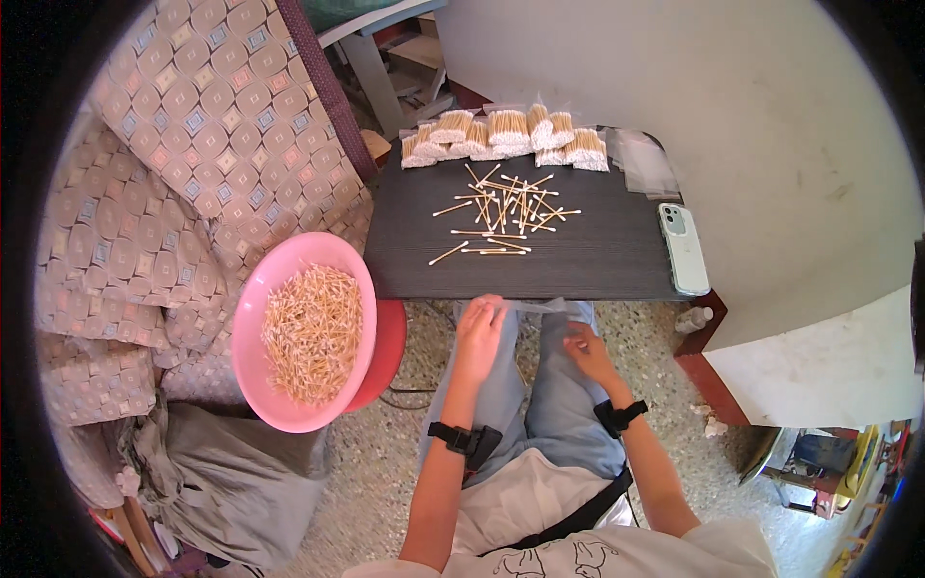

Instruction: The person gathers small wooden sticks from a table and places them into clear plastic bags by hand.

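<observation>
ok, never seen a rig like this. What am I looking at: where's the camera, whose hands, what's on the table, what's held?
There is no robot here, just one person's bare hands. The single picture comes from a wide fisheye camera on their head, looking down, so straight edges bend near the rim; its left is the person's left.

On the dark table are loose cotton swabs, bagged swabs along the far side, flat plastic bags at the far right, and a phone. A pink basin full of swabs stands left of the table.

At the table's near edge, the left hand seems to pinch a clear bag. The right hand is beside it; whether it touches, I can't tell.
</observation>
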{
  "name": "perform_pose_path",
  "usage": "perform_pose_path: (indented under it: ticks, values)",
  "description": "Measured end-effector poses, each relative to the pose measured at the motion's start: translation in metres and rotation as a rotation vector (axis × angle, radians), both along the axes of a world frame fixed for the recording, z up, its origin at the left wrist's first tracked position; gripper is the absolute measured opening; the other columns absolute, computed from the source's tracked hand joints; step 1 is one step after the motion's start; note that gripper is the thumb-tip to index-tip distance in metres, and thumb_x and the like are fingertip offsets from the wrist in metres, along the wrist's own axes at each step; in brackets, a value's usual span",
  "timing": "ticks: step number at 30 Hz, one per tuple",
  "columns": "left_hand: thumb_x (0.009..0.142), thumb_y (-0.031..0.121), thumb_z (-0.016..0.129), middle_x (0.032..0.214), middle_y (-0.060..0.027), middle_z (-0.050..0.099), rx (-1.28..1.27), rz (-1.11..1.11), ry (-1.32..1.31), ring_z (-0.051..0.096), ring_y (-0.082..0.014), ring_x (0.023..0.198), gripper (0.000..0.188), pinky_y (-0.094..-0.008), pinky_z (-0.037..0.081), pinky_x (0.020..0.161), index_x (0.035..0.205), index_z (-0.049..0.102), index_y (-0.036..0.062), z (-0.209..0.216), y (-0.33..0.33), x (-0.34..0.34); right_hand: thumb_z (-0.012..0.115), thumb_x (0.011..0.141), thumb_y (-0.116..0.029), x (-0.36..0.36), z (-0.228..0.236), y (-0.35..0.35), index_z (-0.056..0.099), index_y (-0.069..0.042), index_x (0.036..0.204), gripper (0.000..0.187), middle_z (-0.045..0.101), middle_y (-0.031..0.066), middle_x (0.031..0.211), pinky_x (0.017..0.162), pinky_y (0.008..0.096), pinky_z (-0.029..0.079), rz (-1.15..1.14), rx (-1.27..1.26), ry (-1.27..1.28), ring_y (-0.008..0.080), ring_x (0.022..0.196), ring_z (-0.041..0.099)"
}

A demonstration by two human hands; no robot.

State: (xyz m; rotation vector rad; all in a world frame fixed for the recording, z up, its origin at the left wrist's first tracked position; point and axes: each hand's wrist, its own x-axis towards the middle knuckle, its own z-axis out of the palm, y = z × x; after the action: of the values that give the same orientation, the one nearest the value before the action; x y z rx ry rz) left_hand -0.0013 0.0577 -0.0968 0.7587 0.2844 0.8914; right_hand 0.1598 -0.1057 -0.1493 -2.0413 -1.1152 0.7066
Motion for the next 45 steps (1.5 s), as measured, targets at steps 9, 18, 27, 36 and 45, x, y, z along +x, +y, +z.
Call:
perform_pose_path:
  ticks: [9, 18, 27, 36, 45]
  values:
    - [0.091, 0.009, 0.055, 0.104, -0.0081, 0.063, -0.198, -0.026, 0.004, 0.057, -0.0186, 0.105, 0.011, -0.0399, 0.038, 0.104, 0.098, 0.060, 0.0017, 0.011, -0.001, -0.005, 0.046, 0.097, -0.033, 0.013, 0.072, 0.031, 0.046, -0.001, 0.116, 0.037, 0.063, 0.0128, 0.099, 0.079, 0.0322, 0.047, -0.380, 0.785, 0.959, 0.0203, 0.086, 0.062]
    - [0.093, 0.016, 0.052, 0.106, -0.0122, 0.064, -0.149, -0.088, 0.168, 0.060, -0.0224, 0.103, 0.017, -0.0389, 0.043, 0.099, 0.099, 0.060, 0.0017, 0.020, -0.014, 0.004, 0.044, 0.098, -0.036, 0.007, 0.061, 0.034, 0.048, -0.004, 0.101, 0.032, 0.061, 0.0096, 0.084, 0.072, 0.0321, 0.046, -0.434, 0.802, 0.749, 0.0179, 0.075, 0.061]
    - [0.093, 0.021, 0.055, 0.094, -0.0063, 0.066, -0.036, -0.186, 0.536, 0.062, -0.0128, 0.086, 0.023, -0.0272, 0.047, 0.078, 0.101, 0.062, 0.0007, -0.032, -0.046, 0.013, 0.030, 0.095, -0.056, -0.027, 0.028, 0.014, 0.042, -0.005, 0.127, 0.061, 0.059, 0.0078, 0.096, 0.076, 0.0291, 0.045, -0.094, 0.275, 0.564, 0.0158, 0.087, 0.057]
    - [0.091, 0.017, 0.060, 0.088, -0.0086, 0.067, 0.323, -0.133, 0.446, 0.065, -0.0154, 0.077, 0.022, -0.0268, 0.051, 0.069, 0.102, 0.061, -0.0017, 0.047, -0.021, 0.020, 0.062, 0.088, -0.016, -0.004, 0.133, 0.008, 0.029, -0.008, 0.137, 0.059, 0.062, 0.0093, 0.097, 0.079, 0.0300, 0.047, 0.212, 0.424, 0.799, 0.0155, 0.087, 0.060]
    - [0.091, 0.014, 0.059, 0.087, -0.0106, 0.068, 0.409, -0.106, 0.449, 0.064, -0.0149, 0.075, 0.020, -0.0253, 0.050, 0.068, 0.098, 0.064, -0.0040, 0.071, -0.006, 0.026, 0.066, 0.079, 0.000, 0.024, 0.172, 0.036, 0.039, -0.004, 0.128, 0.056, 0.061, 0.0027, 0.086, 0.064, 0.0194, 0.044, -0.080, 0.331, 0.211, 0.0056, 0.075, 0.056]
